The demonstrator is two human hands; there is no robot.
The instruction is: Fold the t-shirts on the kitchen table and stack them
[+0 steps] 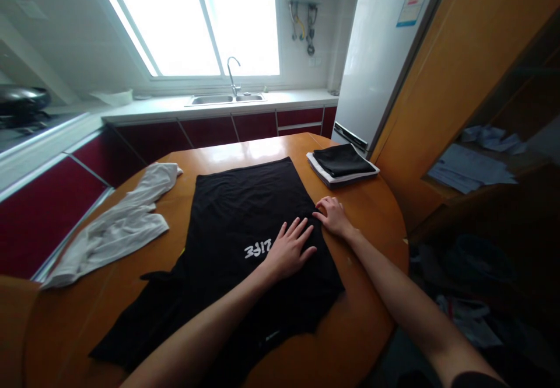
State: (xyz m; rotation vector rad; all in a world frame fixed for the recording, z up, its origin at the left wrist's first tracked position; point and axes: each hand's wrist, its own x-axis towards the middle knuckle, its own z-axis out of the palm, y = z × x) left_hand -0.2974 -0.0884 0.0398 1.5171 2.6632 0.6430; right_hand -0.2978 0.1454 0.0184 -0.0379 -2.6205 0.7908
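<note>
A black T-shirt (240,201) lies spread on the wooden table, its hem toward the window and its white lettering upside down from here. One sleeve stretches out to the lower left. My left hand (289,251) rests flat on the shirt, fingers spread, partly covering the lettering. At the shirt's right edge, my right hand (335,216) has thumb and fingers closed on the fabric. My left forearm hides part of the shirt's lower half.
A folded stack of clothes (341,163), black over white, sits at the table's far right. A crumpled white garment (118,224) lies along the left side of the table (359,271). Beyond are a counter with a sink (214,100), a fridge (371,55) and a wooden cabinet (441,84).
</note>
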